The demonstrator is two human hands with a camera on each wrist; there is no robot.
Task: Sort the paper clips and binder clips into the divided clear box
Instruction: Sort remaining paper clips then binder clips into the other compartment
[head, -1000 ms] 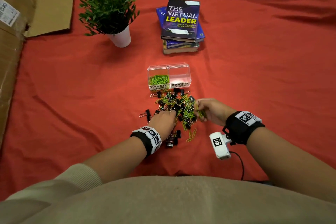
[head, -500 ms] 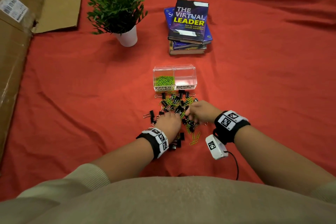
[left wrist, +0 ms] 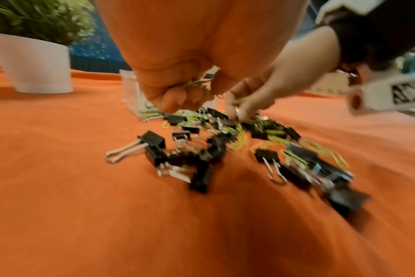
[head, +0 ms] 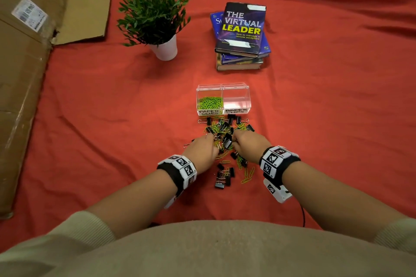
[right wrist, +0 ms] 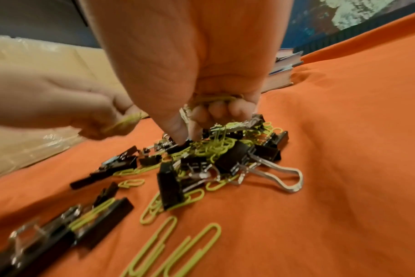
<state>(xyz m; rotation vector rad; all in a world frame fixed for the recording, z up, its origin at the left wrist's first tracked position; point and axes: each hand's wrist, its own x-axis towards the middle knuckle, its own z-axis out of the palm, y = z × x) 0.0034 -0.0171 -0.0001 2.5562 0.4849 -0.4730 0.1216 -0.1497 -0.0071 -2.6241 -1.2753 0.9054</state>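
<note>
Head view: both hands are down in a pile of clips (head: pixel 227 139) on a red cloth (head: pixel 326 108). The pile is a mix of green paper clips (head: pixel 247 174) and black binder clips (head: pixel 222 179). It lies just in front of the clear box (head: pixel 222 99).

The box has two parts. The left part has a label that says PAPER CLIPS and holds a heap of green paper clips. The right part has a label that says BINDER CLIPS, and only the red cloth shows through it.

The left hand (head: pixel 201 150) sits on the left side of the pile. In the left wrist view its fingers (left wrist: pixel 175 97) are curled into a fist, and bits of green paper clips stick out of it.

The right hand (head: pixel 247 145) sits on the right side of the pile. In the right wrist view its fingers (right wrist: pixel 216 110) are curled round some green paper clips, and the thumb and one finger reach down into the pile. The two hands are near each other but apart.

Some clips lie loose on the cloth between the wrists, closer to the person.

Farther back stand a green plant in a white pot (head: pixel 165 48) and a stack of books (head: pixel 242 36). A flat cardboard box (head: pixel 29 74) lies at the left edge.
</note>
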